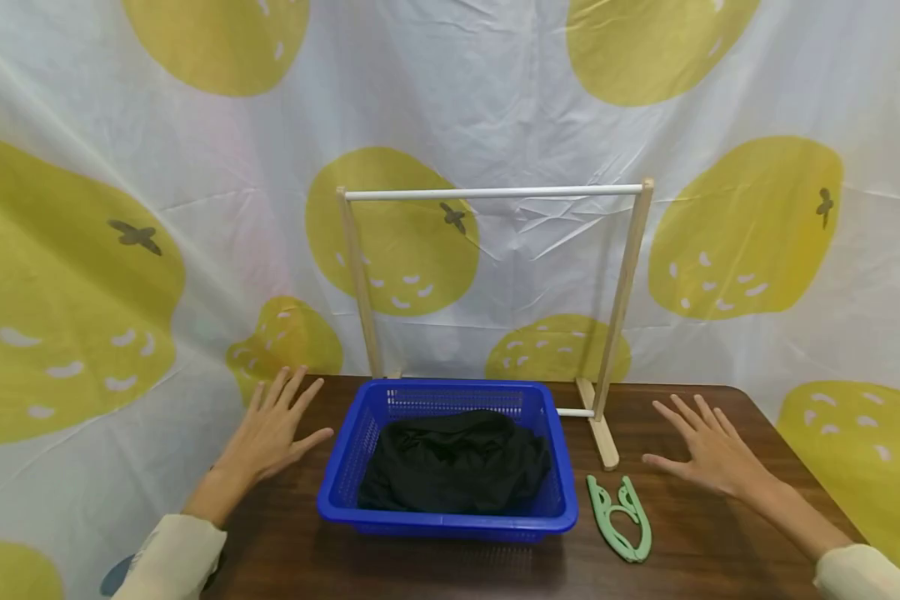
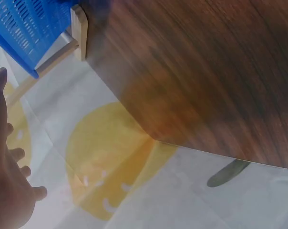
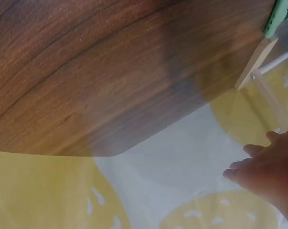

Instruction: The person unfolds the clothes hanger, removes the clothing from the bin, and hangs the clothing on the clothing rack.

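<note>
My left hand (image 1: 270, 433) is spread to the left of a blue plastic basket (image 1: 450, 522), fingers straight and holding nothing. Inside the basket lies a crumpled black cloth (image 1: 457, 462). On the right side, my right hand (image 1: 712, 450) is also spread, with nothing in its grasp. Between that hand and the basket, a green folding clothes hanger (image 1: 630, 546) lies on the table, its arms folded together. The left wrist view shows the left hand (image 2: 10, 176) at the lower left edge; the right hand (image 3: 268, 176) appears at the lower right of the right wrist view.
Behind the basket stands a wooden rack (image 1: 622, 292) with a white top bar (image 1: 495, 192). The dark brown wooden table (image 1: 697, 550) has a rounded corner at the back right. A white curtain (image 1: 510, 108) with yellow fruit prints hangs behind it.
</note>
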`<state>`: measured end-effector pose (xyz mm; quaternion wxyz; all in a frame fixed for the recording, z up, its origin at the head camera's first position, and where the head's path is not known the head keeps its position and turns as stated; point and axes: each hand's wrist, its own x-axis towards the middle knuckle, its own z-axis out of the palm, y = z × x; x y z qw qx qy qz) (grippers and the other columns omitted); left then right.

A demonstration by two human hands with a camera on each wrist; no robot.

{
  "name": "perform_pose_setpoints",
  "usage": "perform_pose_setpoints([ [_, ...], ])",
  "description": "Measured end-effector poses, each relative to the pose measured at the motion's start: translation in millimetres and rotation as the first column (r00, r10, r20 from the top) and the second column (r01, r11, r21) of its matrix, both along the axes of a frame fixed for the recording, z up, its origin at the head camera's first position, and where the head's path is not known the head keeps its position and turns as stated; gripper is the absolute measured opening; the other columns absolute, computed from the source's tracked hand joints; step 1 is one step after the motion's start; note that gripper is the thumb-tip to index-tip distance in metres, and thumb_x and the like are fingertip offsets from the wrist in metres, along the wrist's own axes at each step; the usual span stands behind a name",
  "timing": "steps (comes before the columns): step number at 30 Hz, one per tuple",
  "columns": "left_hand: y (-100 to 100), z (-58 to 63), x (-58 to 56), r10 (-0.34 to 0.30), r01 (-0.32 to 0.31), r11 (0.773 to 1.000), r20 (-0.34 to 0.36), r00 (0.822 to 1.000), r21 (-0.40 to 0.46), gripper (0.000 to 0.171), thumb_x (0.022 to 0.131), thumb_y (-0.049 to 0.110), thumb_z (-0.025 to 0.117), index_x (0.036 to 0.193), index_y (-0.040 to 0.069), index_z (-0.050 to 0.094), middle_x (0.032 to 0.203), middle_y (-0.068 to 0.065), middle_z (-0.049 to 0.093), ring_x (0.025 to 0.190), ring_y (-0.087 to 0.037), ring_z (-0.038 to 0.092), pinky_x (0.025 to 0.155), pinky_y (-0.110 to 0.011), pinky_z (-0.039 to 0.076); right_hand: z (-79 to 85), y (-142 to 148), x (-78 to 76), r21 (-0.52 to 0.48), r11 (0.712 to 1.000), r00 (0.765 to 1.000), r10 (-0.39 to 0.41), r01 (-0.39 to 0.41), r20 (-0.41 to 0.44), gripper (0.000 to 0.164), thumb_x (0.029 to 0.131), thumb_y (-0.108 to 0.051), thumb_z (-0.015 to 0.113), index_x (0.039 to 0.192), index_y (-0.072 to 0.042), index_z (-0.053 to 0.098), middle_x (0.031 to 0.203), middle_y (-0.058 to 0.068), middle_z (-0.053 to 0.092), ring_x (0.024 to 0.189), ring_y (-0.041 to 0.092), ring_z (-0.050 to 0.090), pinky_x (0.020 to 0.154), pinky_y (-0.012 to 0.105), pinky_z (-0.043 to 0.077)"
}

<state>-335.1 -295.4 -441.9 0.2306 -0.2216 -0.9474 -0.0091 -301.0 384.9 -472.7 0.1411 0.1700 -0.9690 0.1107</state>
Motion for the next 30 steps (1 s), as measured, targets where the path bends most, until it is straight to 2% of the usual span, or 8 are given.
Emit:
perform_pose_setpoints([
  [7, 10, 4.0, 2.3, -0.013, 0.013, 1.0, 0.028, 1.0, -0.005, 0.083, 0.099, 0.057, 0.062, 0.163, 0.012, 0.035, 0.169, -0.021, 0.024, 0.155, -0.044, 0.018, 0.118, -0.07, 0.018, -4.3, -9, 3.1, -0.029, 0.999, 0.999, 0.032, -0.031, 0.016, 0.091, 0.091, -0.057, 0.073, 0.16, -0.008, 0.039, 0.16, 0.033, 0.034, 0.146, 0.062, 0.022, 0.117, 0.073, 0.013],
  [13, 19, 3.7, 2.7, -0.029, 0.029, 1.0, 0.027, 0.999, -0.009, 0.083, 0.099, 0.058, 0.062, 0.163, 0.011, 0.036, 0.169, -0.021, 0.025, 0.156, -0.043, 0.018, 0.119, -0.067, 0.019, -10.9, -16, 4.8, -0.026, 0.998, 0.998, 0.058, -0.057, 0.0, 0.084, 0.091, -0.055, 0.075, 0.152, -0.003, 0.05, 0.148, 0.032, 0.05, 0.136, 0.063, 0.039, 0.105, 0.076, 0.032],
  [18, 25, 3.7, 4.0, -0.051, 0.051, 0.999, 0.036, 0.998, 0.018, 0.082, 0.099, 0.057, 0.063, 0.162, 0.011, 0.037, 0.168, -0.02, 0.027, 0.155, -0.043, 0.021, 0.12, -0.065, 0.018, -17.0, -20, 7.0, -0.031, 0.997, 0.997, 0.07, -0.07, -0.008, 0.081, 0.091, -0.053, 0.076, 0.15, -0.003, 0.052, 0.137, 0.031, 0.06, 0.124, 0.058, 0.054, 0.092, 0.072, 0.047],
  [30, 33, -4.5, 4.2, -0.094, 0.084, 0.991, 0.092, 0.991, 0.101, 0.084, 0.098, 0.057, 0.065, 0.162, 0.01, 0.037, 0.167, -0.02, 0.029, 0.154, -0.044, 0.023, 0.119, -0.066, 0.022, -27.3, -34, 11.7, -0.085, 0.996, 0.99, 0.014, -0.002, 0.138, 0.081, 0.092, -0.057, 0.074, 0.151, -0.006, 0.053, 0.13, 0.029, 0.063, 0.113, 0.051, 0.062, 0.071, 0.061, 0.056],
])
